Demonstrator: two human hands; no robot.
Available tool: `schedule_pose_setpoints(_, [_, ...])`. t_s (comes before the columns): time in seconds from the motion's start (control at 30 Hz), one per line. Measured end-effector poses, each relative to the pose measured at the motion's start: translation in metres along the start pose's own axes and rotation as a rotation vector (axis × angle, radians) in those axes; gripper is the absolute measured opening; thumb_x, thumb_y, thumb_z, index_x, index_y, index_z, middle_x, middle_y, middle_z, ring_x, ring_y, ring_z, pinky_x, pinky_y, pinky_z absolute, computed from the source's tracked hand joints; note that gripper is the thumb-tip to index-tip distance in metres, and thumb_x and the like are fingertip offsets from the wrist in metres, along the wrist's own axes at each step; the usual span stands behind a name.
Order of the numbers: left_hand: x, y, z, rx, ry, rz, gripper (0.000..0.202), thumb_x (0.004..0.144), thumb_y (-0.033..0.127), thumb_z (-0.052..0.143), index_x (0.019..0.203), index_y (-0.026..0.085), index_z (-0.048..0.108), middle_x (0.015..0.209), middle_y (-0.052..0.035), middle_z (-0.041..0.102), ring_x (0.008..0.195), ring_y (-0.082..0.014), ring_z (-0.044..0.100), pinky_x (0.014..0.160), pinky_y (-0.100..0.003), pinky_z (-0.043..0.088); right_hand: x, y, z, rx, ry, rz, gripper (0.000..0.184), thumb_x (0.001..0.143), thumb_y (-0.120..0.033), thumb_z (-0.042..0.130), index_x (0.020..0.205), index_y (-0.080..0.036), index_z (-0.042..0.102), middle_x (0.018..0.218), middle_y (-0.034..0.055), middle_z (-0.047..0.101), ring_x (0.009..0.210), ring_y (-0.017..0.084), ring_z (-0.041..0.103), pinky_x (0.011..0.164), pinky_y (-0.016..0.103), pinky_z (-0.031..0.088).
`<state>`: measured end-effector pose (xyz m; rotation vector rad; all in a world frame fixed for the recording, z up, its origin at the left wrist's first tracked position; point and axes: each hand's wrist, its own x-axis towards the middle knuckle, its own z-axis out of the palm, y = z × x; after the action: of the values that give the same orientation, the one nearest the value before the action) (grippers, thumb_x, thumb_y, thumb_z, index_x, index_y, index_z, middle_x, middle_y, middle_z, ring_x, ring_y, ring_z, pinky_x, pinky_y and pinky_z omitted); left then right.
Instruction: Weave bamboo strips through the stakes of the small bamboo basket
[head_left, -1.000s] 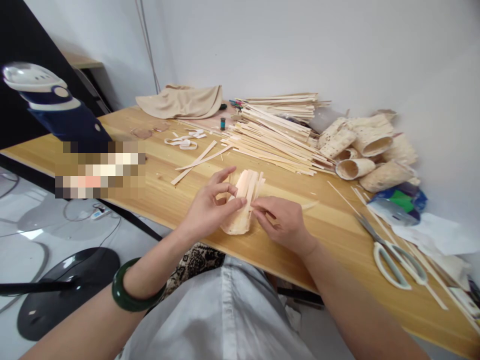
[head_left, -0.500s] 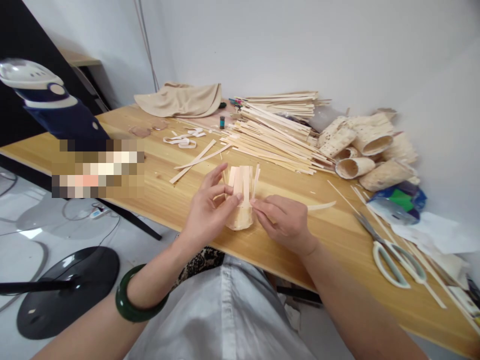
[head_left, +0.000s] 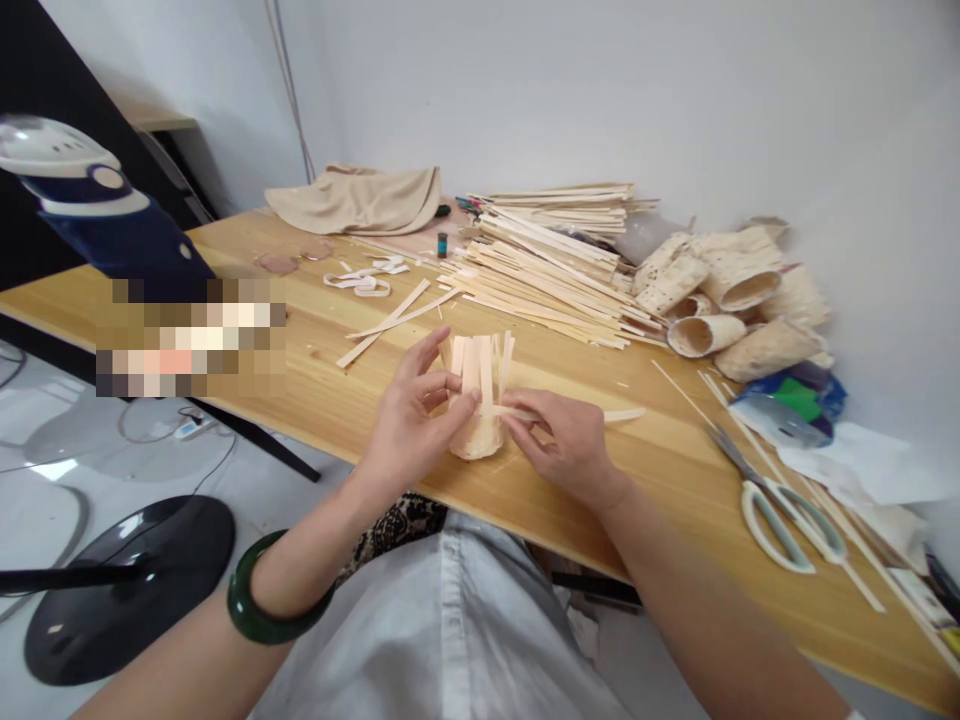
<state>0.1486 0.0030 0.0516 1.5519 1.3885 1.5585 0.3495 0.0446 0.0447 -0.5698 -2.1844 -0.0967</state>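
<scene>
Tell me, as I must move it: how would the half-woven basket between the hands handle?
Probably light: the half-woven basket is only thin wooden strips. Its unwoven upright strips splay apart, so likely bendy. Pushed, it might tip: it looks taller than wide.

Pale cream woven basket [head_left: 477, 432], honey-yellow table [head_left: 315, 390], dark green bangle [head_left: 259, 610], white-handled scissors [head_left: 780, 520], beige cloth [head_left: 356, 200]

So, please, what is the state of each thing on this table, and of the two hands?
half-woven basket: upright, top strips loose, held between both hands.
loose strip: lying crosswise, one end at the basket.
left hand: gripping the basket's side.
right hand: pinching the loose strip against the basket.
scissors: closed, lying flat.
strip pile: stacked loosely.
woven tubes: lying on their sides.
cloth: crumpled.
</scene>
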Motion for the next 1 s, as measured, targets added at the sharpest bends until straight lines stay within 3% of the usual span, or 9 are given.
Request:
schedule_pose_setpoints(0.13, [0.003, 0.002, -0.005, 0.001, -0.069, -0.006, 0.023, 0.081, 0.041, 0.076, 0.067, 0.023, 0.072, 0.154, -0.0112, 0.056, 0.142, -0.0359, 0.053, 0.118, -0.056, 0.045, -0.002, 0.000, 0.003, 0.067, -0.047, 0.163, 0.014, 0.098, -0.033, 0.066, 0.097, -0.021, 0.071, 0.082, 0.0039, 0.081, 0.065, 0.015, 0.075, 0.059, 0.022, 0.056])
schedule_pose_setpoints(0.3, [0.007, -0.003, -0.006, -0.076, -0.095, -0.077, 0.025, 0.079, 0.047, 0.079, 0.070, 0.025, 0.074, 0.151, -0.0095, 0.059, 0.148, -0.0360, 0.047, 0.123, -0.056, 0.036, 0.002, 0.000, 0.001, 0.424, -0.132, 0.427, 0.016, 0.096, -0.032, 0.068, 0.090, -0.018, 0.073, 0.085, 0.0029, 0.080, 0.070, 0.014, 0.075, 0.064, 0.020, 0.057])
schedule_pose_setpoints(0.43, [0.008, -0.001, -0.004, -0.121, -0.118, -0.135, 0.027, 0.075, 0.050, 0.080, 0.071, 0.023, 0.076, 0.149, -0.0121, 0.061, 0.149, -0.0368, 0.044, 0.123, -0.056, 0.035, 0.008, 0.002, -0.008, 0.626, -0.266, 0.527, 0.020, 0.096, -0.030, 0.065, 0.086, -0.016, 0.076, 0.084, 0.0031, 0.081, 0.073, 0.015, 0.075, 0.067, 0.022, 0.058])
schedule_pose_setpoints(0.63, [0.009, 0.010, -0.010, -0.085, -0.108, -0.252, 0.028, 0.073, 0.050, 0.079, 0.071, 0.023, 0.076, 0.143, -0.0108, 0.066, 0.148, -0.0366, 0.047, 0.118, -0.052, 0.042, 0.009, 0.008, -0.015, 0.646, -0.344, 0.605, 0.028, 0.094, -0.038, 0.064, 0.100, -0.018, 0.083, 0.100, 0.0069, 0.083, 0.089, 0.020, 0.076, 0.079, 0.027, 0.058])
schedule_pose_setpoints(0.8, [0.007, 0.011, -0.011, -0.121, -0.140, -0.263, 0.026, 0.075, 0.047, 0.079, 0.072, 0.022, 0.078, 0.137, -0.0112, 0.069, 0.140, -0.0355, 0.055, 0.115, -0.049, 0.045, 0.012, 0.004, -0.016, 0.635, -0.350, 0.637, 0.023, 0.091, -0.032, 0.063, 0.085, -0.016, 0.079, 0.082, 0.0046, 0.080, 0.071, 0.016, 0.068, 0.065, 0.025, 0.052])
schedule_pose_setpoints(1.0, [0.006, 0.006, -0.006, -0.188, -0.121, -0.221, 0.021, 0.076, 0.043, 0.081, 0.076, 0.023, 0.080, 0.134, -0.0107, 0.069, 0.139, -0.0342, 0.056, 0.114, -0.048, 0.046, 0.018, -0.006, -0.022, 0.703, -0.368, 0.710, 0.026, 0.088, -0.032, 0.061, 0.087, -0.014, 0.078, 0.062, -0.0005, 0.063, 0.050, 0.009, 0.046, 0.047, 0.024, 0.033])
